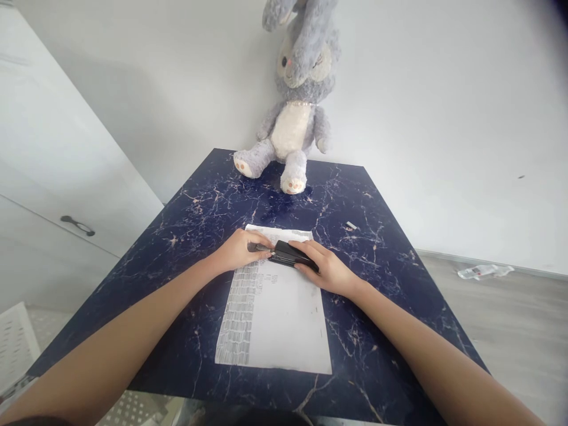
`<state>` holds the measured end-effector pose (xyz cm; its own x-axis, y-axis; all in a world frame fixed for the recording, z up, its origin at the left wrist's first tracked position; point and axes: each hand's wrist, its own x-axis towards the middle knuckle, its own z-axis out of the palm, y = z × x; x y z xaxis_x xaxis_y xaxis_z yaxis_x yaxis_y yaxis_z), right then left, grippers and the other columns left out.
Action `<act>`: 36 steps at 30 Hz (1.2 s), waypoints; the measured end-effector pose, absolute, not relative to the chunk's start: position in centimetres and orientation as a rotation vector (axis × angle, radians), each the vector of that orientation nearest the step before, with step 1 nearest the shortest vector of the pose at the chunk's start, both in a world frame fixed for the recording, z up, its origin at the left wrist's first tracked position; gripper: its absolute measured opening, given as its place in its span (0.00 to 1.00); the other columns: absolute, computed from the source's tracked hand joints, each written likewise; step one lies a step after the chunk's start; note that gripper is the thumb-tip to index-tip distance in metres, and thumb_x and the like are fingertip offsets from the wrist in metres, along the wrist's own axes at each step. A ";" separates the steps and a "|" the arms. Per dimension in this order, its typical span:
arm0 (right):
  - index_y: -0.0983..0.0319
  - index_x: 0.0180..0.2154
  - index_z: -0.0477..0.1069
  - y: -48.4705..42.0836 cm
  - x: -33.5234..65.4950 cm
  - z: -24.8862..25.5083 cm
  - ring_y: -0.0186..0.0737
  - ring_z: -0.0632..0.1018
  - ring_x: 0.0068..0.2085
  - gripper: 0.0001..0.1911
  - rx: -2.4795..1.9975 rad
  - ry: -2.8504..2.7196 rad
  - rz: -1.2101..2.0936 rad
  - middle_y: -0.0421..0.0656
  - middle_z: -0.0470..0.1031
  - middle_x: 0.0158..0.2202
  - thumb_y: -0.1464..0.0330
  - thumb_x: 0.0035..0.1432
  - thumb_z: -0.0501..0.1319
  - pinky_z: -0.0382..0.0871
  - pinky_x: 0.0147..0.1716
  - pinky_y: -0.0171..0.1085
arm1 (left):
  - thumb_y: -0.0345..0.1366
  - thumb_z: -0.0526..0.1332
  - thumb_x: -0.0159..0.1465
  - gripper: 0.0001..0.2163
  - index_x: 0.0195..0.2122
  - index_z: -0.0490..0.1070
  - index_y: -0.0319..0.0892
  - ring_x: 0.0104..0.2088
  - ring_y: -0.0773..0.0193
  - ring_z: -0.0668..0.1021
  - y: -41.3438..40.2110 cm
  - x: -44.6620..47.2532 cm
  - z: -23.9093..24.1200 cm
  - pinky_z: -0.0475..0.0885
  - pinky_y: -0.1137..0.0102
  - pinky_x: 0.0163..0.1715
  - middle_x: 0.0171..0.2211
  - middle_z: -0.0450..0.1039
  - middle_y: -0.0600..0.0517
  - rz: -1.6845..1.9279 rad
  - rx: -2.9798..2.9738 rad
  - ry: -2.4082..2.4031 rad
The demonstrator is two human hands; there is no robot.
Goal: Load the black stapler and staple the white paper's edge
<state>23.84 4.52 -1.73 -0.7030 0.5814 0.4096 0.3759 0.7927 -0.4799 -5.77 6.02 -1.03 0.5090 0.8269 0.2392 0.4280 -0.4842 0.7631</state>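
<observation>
A white sheet of paper [277,313] with printed columns down its left side lies on the dark blue marble table [177,236]. A black stapler [285,252] rests on the paper's upper part. My right hand [326,269] lies over the stapler's right end with its fingers closed along it. My left hand [237,249] is curled at the stapler's left tip, fingers pinched against its metal front. Both forearms reach in from the near corners.
A grey and white plush rabbit [295,106] sits at the table's far edge against the white wall. A small white scrap [351,225] lies right of the paper. White cabinets [57,177] stand left. A clear plastic bottle [483,271] lies on the floor right.
</observation>
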 end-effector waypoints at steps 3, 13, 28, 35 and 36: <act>0.54 0.70 0.56 4.5 23.9 -1.7 0.52 0.77 0.54 0.28 -0.710 -2.427 0.489 0.51 0.73 0.56 0.64 0.73 0.57 0.78 0.54 0.54 | 0.43 0.70 0.63 0.11 0.43 0.84 0.44 0.45 0.55 0.84 6.1 -5.9 -1.1 0.78 0.61 0.50 0.44 0.84 0.47 0.780 2.137 1.015; 0.55 0.67 0.61 4.8 24.3 -1.8 0.50 0.78 0.53 0.24 -0.708 -2.338 0.600 0.51 0.74 0.56 0.65 0.73 0.57 0.77 0.54 0.53 | 0.41 0.70 0.66 0.09 0.46 0.84 0.50 0.48 0.55 0.82 7.4 -8.7 -1.0 0.73 0.58 0.57 0.44 0.84 0.49 0.717 2.313 0.810; 0.57 0.61 0.69 2.8 22.9 -0.6 0.45 0.82 0.45 0.23 -0.613 -2.114 0.788 0.48 0.80 0.50 0.63 0.68 0.65 0.79 0.46 0.42 | 0.54 0.71 0.61 0.19 0.45 0.78 0.45 0.44 0.55 0.78 4.5 -5.0 -1.1 0.73 0.62 0.49 0.40 0.80 0.49 1.003 2.297 0.944; 0.57 0.57 0.74 5.8 25.6 -1.5 0.50 0.82 0.50 0.19 -1.072 -1.770 0.417 0.46 0.80 0.53 0.64 0.65 0.65 0.78 0.51 0.48 | 0.52 0.50 0.76 0.24 0.70 0.63 0.52 0.71 0.47 0.61 5.3 -5.3 -1.2 0.51 0.46 0.70 0.72 0.58 0.46 0.524 2.561 1.144; 0.57 0.56 0.75 6.5 26.3 -1.5 0.51 0.82 0.49 0.19 -1.143 -1.733 0.344 0.46 0.80 0.52 0.64 0.64 0.65 0.77 0.51 0.49 | 0.53 0.51 0.75 0.24 0.69 0.64 0.52 0.71 0.46 0.60 5.4 -5.2 -1.1 0.48 0.45 0.70 0.72 0.58 0.47 0.460 2.606 1.151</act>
